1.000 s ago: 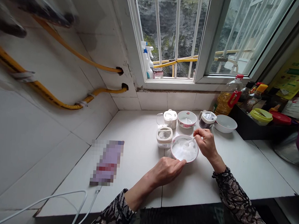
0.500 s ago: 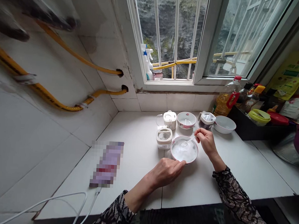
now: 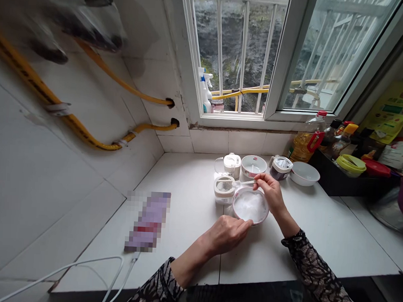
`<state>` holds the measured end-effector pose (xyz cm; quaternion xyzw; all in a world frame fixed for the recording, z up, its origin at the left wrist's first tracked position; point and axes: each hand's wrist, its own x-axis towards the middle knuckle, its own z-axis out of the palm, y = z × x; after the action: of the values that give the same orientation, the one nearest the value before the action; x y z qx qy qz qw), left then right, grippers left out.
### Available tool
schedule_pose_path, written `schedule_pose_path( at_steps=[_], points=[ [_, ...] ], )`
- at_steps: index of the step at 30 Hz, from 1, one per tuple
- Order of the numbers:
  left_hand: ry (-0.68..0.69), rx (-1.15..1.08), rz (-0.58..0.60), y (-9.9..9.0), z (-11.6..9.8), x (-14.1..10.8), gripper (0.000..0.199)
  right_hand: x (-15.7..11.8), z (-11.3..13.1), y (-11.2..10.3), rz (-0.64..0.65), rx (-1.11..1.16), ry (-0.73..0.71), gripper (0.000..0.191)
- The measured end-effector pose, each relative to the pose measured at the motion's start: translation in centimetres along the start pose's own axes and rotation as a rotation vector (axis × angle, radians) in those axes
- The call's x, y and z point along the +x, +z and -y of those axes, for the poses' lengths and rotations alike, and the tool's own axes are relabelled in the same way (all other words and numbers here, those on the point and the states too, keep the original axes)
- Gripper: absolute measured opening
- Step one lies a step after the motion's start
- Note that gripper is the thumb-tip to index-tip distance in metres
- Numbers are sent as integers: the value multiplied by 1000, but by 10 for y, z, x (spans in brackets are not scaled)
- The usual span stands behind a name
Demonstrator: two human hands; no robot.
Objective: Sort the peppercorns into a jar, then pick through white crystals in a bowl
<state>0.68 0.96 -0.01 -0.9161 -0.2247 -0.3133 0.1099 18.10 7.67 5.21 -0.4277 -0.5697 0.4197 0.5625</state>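
Observation:
A bowl with a pinkish rim [image 3: 266, 214] stands on the counter, holding a white substance [image 3: 250, 206]. My left hand [image 3: 229, 233] is closed on the bowl's near edge. Above its far side, my right hand [image 3: 270, 193] pinches the handle of a small white spoon [image 3: 245, 183]. The spoon points left, its head close to a square lidded jar [image 3: 224, 196]; whether they touch I cannot tell. Behind stand a second lidded jar [image 3: 232, 165], a flowered bowl [image 3: 254, 166], a jar with dark contents [image 3: 280, 168] and a plain white bowl [image 3: 304, 174].
A blurred-out purple object [image 3: 148, 222] lies on the left with a white cable [image 3: 127, 273]. At the back right are an oil bottle [image 3: 306, 138] and a black box [image 3: 331, 176] of condiments. A pot lid [image 3: 388, 206] sits far right. Yellow pipes [image 3: 87, 138] run along the wall.
My right hand has lifted the spoon out of the bowl and swung its head left toward the square jar. The left hand keeps its hold on the rim. The view has shifted slightly.

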Motion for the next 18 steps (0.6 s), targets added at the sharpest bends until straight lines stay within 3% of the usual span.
schedule_pose_path(
  at_steps=[3,7,9,11,14,18],
  points=[
    [1,-2,-6,1,0,0,22,-8,0,14,40,-244,-240,12],
    [3,2,3,2,1,-1,23,-14,-1,24,203,-655,-656,16],
    [0,1,17,2,1,-1,24,-14,1,23,230,-713,-752,19],
    [-8,1,30,2,1,-2,24,-13,5,18,159,-670,-737,18],
    [-14,3,24,1,0,-1,23,-12,10,4,14,-562,-586,12],
    [-13,4,1,0,0,-1,22,-11,9,-18,-41,-591,-425,13]
  ],
)
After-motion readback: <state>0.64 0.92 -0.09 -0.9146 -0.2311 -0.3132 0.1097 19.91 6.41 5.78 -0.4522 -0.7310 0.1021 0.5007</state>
